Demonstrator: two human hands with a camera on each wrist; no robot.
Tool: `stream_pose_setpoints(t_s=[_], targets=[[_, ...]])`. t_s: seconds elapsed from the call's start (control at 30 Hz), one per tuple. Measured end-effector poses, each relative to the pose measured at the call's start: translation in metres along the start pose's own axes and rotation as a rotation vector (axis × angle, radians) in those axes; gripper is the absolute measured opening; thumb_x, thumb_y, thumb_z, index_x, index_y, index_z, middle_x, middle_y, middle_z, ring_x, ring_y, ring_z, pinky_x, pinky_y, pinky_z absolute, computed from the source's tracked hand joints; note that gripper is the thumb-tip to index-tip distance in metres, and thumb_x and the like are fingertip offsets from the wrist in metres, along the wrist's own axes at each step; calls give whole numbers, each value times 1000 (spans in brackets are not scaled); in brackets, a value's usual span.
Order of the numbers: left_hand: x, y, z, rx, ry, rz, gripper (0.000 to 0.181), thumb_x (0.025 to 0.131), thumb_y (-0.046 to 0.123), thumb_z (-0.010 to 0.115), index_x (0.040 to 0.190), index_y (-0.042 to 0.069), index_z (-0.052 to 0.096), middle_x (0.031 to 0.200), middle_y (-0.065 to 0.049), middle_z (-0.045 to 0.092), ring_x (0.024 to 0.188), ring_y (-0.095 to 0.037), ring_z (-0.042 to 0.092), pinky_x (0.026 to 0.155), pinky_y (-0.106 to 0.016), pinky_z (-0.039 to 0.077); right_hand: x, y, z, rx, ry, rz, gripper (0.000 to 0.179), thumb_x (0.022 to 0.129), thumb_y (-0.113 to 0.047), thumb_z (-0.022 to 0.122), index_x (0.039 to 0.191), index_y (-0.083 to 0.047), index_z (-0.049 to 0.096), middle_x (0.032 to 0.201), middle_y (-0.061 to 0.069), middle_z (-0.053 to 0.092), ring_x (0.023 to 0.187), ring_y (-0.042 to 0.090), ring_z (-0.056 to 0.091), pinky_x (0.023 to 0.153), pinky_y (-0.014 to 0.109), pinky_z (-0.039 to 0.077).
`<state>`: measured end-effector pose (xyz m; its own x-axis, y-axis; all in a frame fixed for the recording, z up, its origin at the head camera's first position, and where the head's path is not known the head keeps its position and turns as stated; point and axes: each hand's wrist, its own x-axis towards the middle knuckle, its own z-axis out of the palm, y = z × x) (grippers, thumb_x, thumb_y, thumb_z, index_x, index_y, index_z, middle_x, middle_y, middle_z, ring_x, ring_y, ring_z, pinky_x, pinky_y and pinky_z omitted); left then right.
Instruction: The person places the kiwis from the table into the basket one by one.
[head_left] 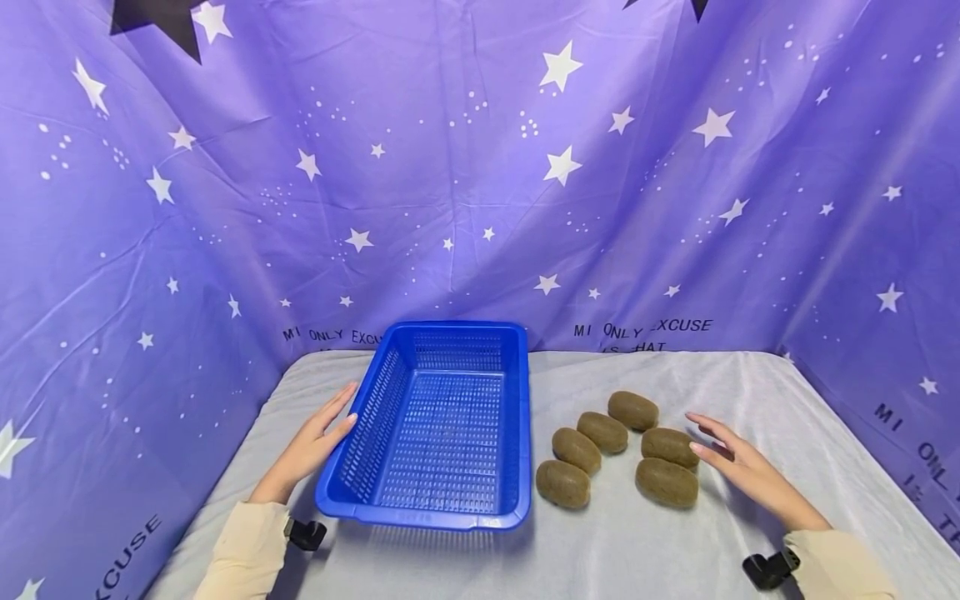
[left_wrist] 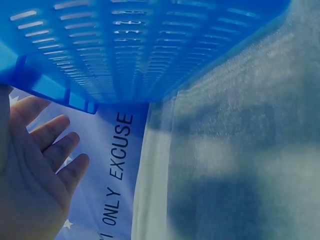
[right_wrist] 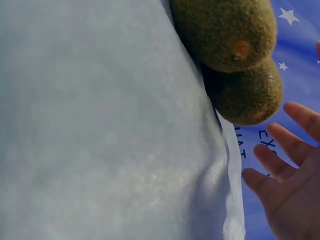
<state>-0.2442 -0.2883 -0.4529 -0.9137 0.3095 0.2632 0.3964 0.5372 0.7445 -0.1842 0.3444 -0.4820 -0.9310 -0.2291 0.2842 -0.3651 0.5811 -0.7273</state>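
A blue plastic basket (head_left: pixel 522 433) with slotted walls stands on the cloth, nothing lying inside it. Along its left rim is my left hand (head_left: pixel 309 446), fingers relaxed and thumb near the edge; the left wrist view shows this hand (left_wrist: pixel 37 170) beside the basket's slotted side (left_wrist: pixel 130 60). Several brown fuzzy kiwis lie to the right of the basket in two slanting groups. My right hand (head_left: pixel 750 475) hovers just right of the nearer pair, its fingers loosely spread by the upper kiwi (head_left: pixel 667 447) and the lower kiwi (head_left: pixel 666 483). No fruit is in either hand.
Pale grey cloth (head_left: pixel 600 558) covers the table. A purple curtain (head_left: pixel 465 167) printed with white stars and lettering hangs behind and on both sides. The leftmost kiwi (head_left: pixel 562 484) sits close to the basket's right wall.
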Motion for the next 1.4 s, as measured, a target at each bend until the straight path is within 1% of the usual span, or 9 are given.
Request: stream_pose_setpoints(t_s=[0.07,0.17,0.27,0.33,0.5,0.7,0.97,1.23,1.4], targets=[[1,0,1,-16,0,-6,54,99,21,48,147,5,30,153,-19,23,140,-40,17,109,-56,16,2,0,1,10,-4,-9,49,95,-12,54,140,2,39,136,32,40,114,-22,30,88,3,29],[2,2,2,-48,-8,-15,54,100,21,46,148,4,29,154,-18,22,141,-38,15,112,-32,17,3,2,3,5,-12,-7,49,94,-11,55,139,3,40,134,31,41,114,-21,31,88,4,31],[3,2,4,-84,-7,-14,54,100,20,47,147,3,29,153,-20,21,141,-39,15,103,-10,16,4,2,4,-7,-21,14,50,94,-12,55,140,1,39,135,30,42,113,-17,35,87,6,33],[4,3,4,-107,-11,-8,54,99,19,48,147,3,29,153,-22,21,140,-40,15,99,-6,15,4,3,4,-13,-29,27,51,95,-13,55,141,0,38,136,30,42,112,-16,36,86,7,34],[7,5,6,-148,-35,8,56,98,17,49,148,2,27,153,-25,17,140,-43,12,98,-4,15,5,2,4,-11,-44,43,50,95,-14,54,141,0,38,136,29,43,111,-16,37,85,9,36],[9,4,8,-203,-36,-12,56,99,14,47,148,1,25,154,-23,13,141,-41,7,96,-1,15,7,-2,5,2,-69,47,49,96,-17,53,141,-3,40,138,23,44,113,-13,38,86,10,36],[9,5,10,-267,-39,-40,55,99,15,45,148,1,24,156,-20,10,142,-37,4,96,-1,15,10,2,8,65,-66,8,45,96,-11,53,136,4,43,132,28,47,109,-16,42,85,6,36],[10,5,11,-272,-50,-44,55,100,16,44,148,1,22,156,-20,10,142,-38,3,96,-2,15,11,3,12,99,-70,-2,43,94,-10,55,133,6,46,126,7,56,106,-10,49,83,9,39],[9,4,11,-262,-41,-33,54,99,14,44,147,-3,24,155,-22,11,141,-41,4,96,-1,16,12,4,13,103,-76,-5,43,94,-10,55,133,6,46,125,16,55,103,-8,52,82,11,41]])
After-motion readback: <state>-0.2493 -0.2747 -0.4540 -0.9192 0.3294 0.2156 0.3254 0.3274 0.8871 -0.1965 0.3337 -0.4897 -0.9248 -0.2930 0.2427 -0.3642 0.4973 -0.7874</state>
